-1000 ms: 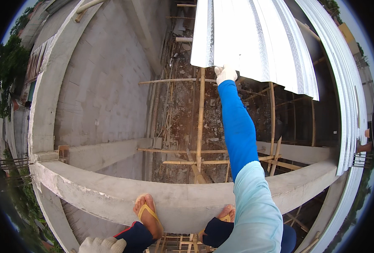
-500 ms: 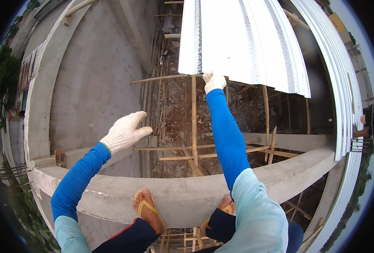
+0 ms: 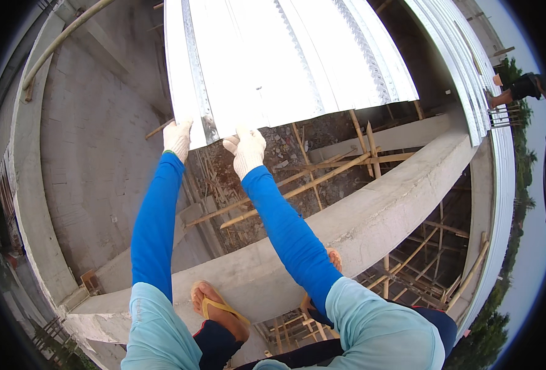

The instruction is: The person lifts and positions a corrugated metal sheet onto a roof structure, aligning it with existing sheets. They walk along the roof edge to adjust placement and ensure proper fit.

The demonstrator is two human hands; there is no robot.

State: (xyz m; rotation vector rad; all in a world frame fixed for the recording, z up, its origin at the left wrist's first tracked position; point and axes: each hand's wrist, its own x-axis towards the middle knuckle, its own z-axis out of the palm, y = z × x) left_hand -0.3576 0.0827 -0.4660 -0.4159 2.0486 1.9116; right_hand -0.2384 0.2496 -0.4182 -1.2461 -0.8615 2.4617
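A white corrugated metal sheet (image 3: 291, 55) spans the gap ahead of me. My left hand (image 3: 177, 135), in a white knitted glove, grips the sheet's near left corner. My right hand (image 3: 245, 149), also gloved, is closed on the near edge a little to the right. Both arms reach forward in blue sleeves. My feet (image 3: 220, 308), in yellow flip-flops, stand on a concrete beam (image 3: 390, 216).
The beam edges a deep opening with bamboo poles (image 3: 322, 179) and rubble below; more scaffolding lies under the near side. A concrete wall (image 3: 88, 154) is left. Stacked metal sheets (image 3: 445, 43) run along the right, where another person's leg (image 3: 513, 92) shows.
My left hand has risen from low at the left to grip the sheet's edge. The sheet and my right hand have shifted leftward in view, and the whole view has tilted.
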